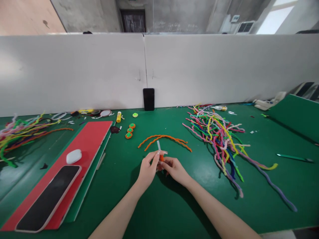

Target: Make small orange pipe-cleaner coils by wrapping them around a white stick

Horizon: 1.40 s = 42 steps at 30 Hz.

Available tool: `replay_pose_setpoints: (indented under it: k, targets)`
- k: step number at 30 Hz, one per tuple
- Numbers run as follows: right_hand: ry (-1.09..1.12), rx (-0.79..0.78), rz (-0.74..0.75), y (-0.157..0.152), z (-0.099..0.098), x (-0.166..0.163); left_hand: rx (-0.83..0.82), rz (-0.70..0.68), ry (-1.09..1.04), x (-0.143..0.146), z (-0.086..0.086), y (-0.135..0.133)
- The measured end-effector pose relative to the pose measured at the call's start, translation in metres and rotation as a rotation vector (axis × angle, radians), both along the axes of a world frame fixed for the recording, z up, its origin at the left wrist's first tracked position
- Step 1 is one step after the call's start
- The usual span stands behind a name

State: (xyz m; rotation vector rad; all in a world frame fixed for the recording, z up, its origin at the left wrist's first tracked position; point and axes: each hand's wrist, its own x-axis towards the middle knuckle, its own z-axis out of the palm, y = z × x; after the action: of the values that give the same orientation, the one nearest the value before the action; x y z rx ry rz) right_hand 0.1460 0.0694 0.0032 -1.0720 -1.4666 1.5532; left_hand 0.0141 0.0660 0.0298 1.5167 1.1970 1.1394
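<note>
Close together over the green table (164,205), my left hand (147,169) and my right hand (176,171) both pinch a small orange piece (161,158). From between the fingers a narrow white strip (159,145) sticks up and away from me. Most of the orange piece is covered by fingertips, so its full shape cannot be made out. Just beyond the hands lie a few bent orange pipe cleaners (161,135), crossing each other. Farther left, three little orange coils with green tops (130,130) sit in a row.
Loose colourful pipe cleaners pile up at right (221,139) and far left. A red board (87,142) carries a white earbud case (74,156) and a phone (50,199). Another phone (149,99) leans on the white partition (99,73). A yellow glue stick (119,117) and green pen (295,157) lie about.
</note>
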Motion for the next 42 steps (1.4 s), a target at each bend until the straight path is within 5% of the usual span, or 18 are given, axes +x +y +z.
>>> replay_pose_setpoints:
  k: [13,28,34,42]
  targets:
    - [0.004,-0.018,-0.116,0.001,-0.005,-0.004,-0.087,0.014,-0.014,0.003,-0.013,0.002]
    - [0.092,-0.092,-0.065,0.002,-0.004,-0.003,-0.065,-0.050,-0.090,0.004,-0.008,0.001]
    - [0.145,-0.058,-0.016,0.000,-0.006,-0.002,-0.187,-0.087,-0.145,0.006,-0.008,-0.001]
    - [0.073,0.065,-0.029,-0.004,-0.009,-0.002,0.006,-0.092,-0.020,0.003,-0.007,0.000]
